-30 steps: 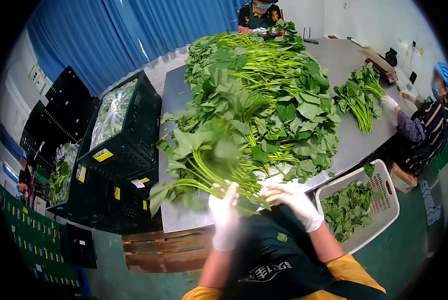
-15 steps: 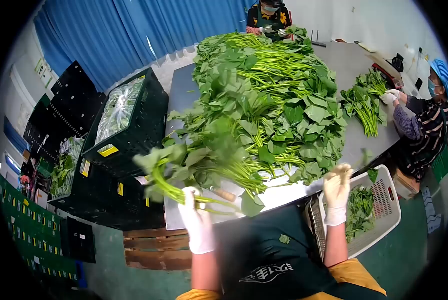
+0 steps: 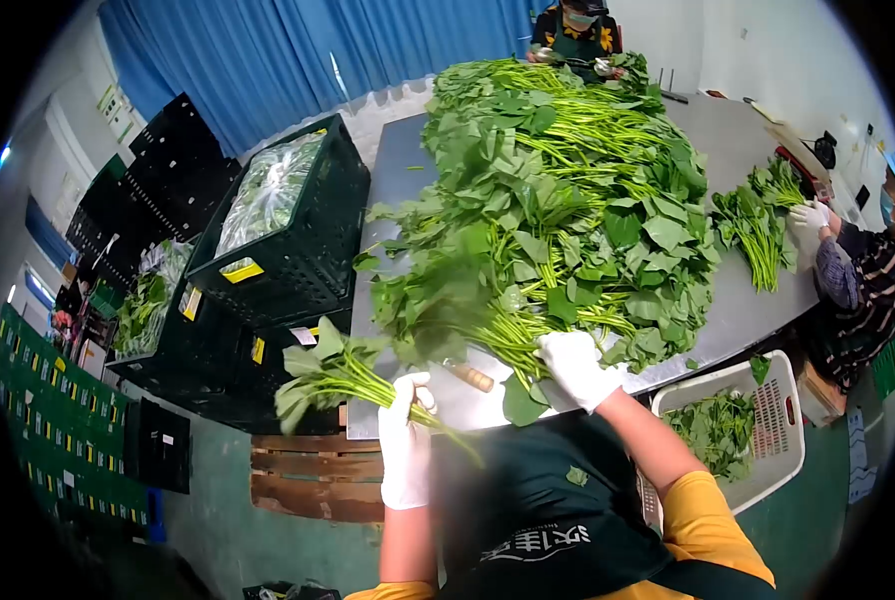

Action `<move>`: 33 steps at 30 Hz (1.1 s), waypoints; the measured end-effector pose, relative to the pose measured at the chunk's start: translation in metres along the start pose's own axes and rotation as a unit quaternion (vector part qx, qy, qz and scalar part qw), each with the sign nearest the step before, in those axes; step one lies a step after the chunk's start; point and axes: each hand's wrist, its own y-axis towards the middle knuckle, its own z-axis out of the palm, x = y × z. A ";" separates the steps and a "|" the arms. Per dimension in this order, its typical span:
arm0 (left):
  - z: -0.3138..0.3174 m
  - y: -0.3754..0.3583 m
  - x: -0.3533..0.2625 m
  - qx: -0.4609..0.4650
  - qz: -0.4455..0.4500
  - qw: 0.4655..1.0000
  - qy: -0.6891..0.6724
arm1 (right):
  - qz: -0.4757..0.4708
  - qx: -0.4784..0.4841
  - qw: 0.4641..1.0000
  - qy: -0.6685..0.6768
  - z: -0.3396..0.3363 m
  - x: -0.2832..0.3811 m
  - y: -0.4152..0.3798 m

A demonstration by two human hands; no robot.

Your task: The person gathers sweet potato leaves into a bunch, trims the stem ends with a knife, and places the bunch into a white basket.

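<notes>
My gloved left hand [image 3: 408,430] is closed around a small bunch of leafy green stems [image 3: 343,375]. The leaves point up and left, and the stem ends stick out to the right below my fingers. My gloved right hand [image 3: 580,368] is at the near edge of the big heap of leafy greens [image 3: 578,210], its fingers bent in against stems there; the fingertips are partly hidden. Between my hands, a wooden-handled tool [image 3: 471,376] lies on the metal table [image 3: 393,180], its other end out of sight under the greens.
A white basket [image 3: 783,440] with loose leaves stands at the table's right front. Dark crates [image 3: 298,250] with bagged greens are stacked on the left. One person [image 3: 578,40] works at the far end, another [image 3: 853,270] at the right beside a bunch of greens [image 3: 758,240].
My right hand has moved from above the white basket left to the heap's near edge. My left hand has shifted slightly right, still holding its bunch. The view has turned a little left.
</notes>
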 end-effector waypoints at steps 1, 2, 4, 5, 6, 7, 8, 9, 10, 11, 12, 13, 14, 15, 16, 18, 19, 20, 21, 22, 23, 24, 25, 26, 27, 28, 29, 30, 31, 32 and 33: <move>-0.003 0.000 0.000 -0.011 0.002 1.000 0.000 | -0.034 -0.057 0.994 0.091 0.000 -0.007 -0.001; -0.004 0.000 0.001 -0.012 0.004 1.000 -0.001 | -0.066 -0.114 0.975 0.180 -0.002 -0.016 0.000; -0.004 0.001 0.003 -0.037 0.020 0.999 0.030 | 0.272 0.029 0.729 0.628 -0.026 -0.026 0.007; -0.002 0.002 0.004 -0.034 0.021 0.999 0.028 | 0.292 -0.032 0.627 0.722 -0.024 -0.032 0.006; -0.001 0.003 0.006 -0.037 0.017 0.999 0.029 | 0.306 -0.092 0.510 0.799 -0.018 -0.043 0.000; 0.002 0.004 0.007 -0.038 0.014 0.999 0.029 | 0.276 -0.086 0.477 0.830 -0.015 -0.048 -0.006; 0.005 0.007 0.010 -0.033 0.015 0.999 0.027 | 0.272 -0.085 0.488 0.825 -0.012 -0.045 -0.015; 0.007 0.009 0.014 -0.034 0.003 0.999 0.027 | 0.245 -0.030 0.489 0.836 -0.013 -0.042 -0.022; 0.008 0.011 0.020 -0.035 -0.010 0.999 0.027 | 0.220 0.025 0.488 0.844 -0.012 -0.038 -0.031; 0.005 0.015 0.029 0.001 -0.010 1.000 0.000 | 0.243 0.040 0.479 0.843 -0.009 -0.030 -0.039; 0.014 0.016 0.030 0.007 -0.013 1.000 -0.001 | 0.241 0.041 0.461 0.853 -0.016 -0.017 -0.044; 0.027 0.013 0.030 0.007 -0.037 0.999 -0.003 | 0.243 0.048 0.441 0.863 -0.017 -0.007 -0.049; 0.039 0.009 0.031 0.006 -0.061 0.998 -0.004 | 0.243 0.057 0.419 0.873 -0.016 0.001 -0.053; 0.047 0.007 0.031 0.021 -0.056 0.998 0.025 | 0.223 0.070 0.424 0.875 -0.016 0.007 -0.058; 0.048 0.008 0.038 0.019 -0.053 0.998 0.024 | 0.202 0.086 0.429 0.876 -0.014 0.012 -0.061; 0.046 0.011 0.051 0.036 -0.097 0.988 -0.112 | 0.222 0.100 0.439 0.865 -0.005 0.022 -0.072; 0.054 0.008 0.041 0.032 -0.117 0.981 -0.152 | 0.221 0.105 0.435 0.867 -0.005 0.025 -0.075; 0.050 0.009 0.044 0.028 -0.112 0.982 -0.151 | 0.221 0.110 0.429 0.869 -0.004 0.027 -0.078; 0.043 0.010 0.049 0.048 -0.092 0.991 -0.085 | 0.218 0.115 0.426 0.870 -0.003 0.027 -0.081; 0.040 0.010 0.051 0.069 -0.072 0.995 -0.020 | 0.220 0.140 0.484 0.836 -0.002 0.026 -0.083; 0.043 0.008 0.050 0.012 -0.126 0.990 -0.062 | 0.220 0.162 0.539 0.797 -0.001 0.026 -0.083; 0.042 0.008 0.052 0.008 -0.122 0.991 -0.061 | 0.216 0.166 0.538 0.798 -0.004 0.031 -0.080; 0.039 0.006 0.054 0.017 -0.075 0.997 0.010 | 0.203 0.106 0.713 0.663 -0.009 0.038 -0.078; 0.039 0.004 0.057 0.026 -0.030 0.996 0.081 | 0.180 0.039 0.851 0.493 -0.016 0.043 -0.078; 0.047 -0.001 0.052 0.014 -0.039 0.998 0.051 | 0.145 0.019 0.874 0.464 -0.023 0.042 -0.076; 0.048 -0.003 0.054 0.013 -0.039 0.998 0.051 | 0.145 0.020 0.874 0.464 -0.023 0.040 -0.076; 0.049 -0.004 0.055 0.002 -0.021 0.999 0.044 | 0.136 -0.039 0.887 0.439 -0.022 0.039 -0.076; 0.049 -0.005 0.056 -0.009 -0.002 0.999 0.036 | 0.126 -0.098 0.897 0.412 -0.023 0.039 -0.075; 0.049 -0.006 0.057 -0.009 -0.001 0.999 0.036 | 0.288 -0.092 0.668 0.680 -0.040 0.048 -0.070; 0.048 -0.008 0.059 -0.012 -0.010 1.000 0.017 | 0.277 -0.140 0.601 0.737 -0.036 0.042 -0.073; 0.049 -0.010 0.059 -0.015 -0.020 1.000 -0.002 | 0.263 -0.158 0.551 0.776 -0.038 0.038 -0.077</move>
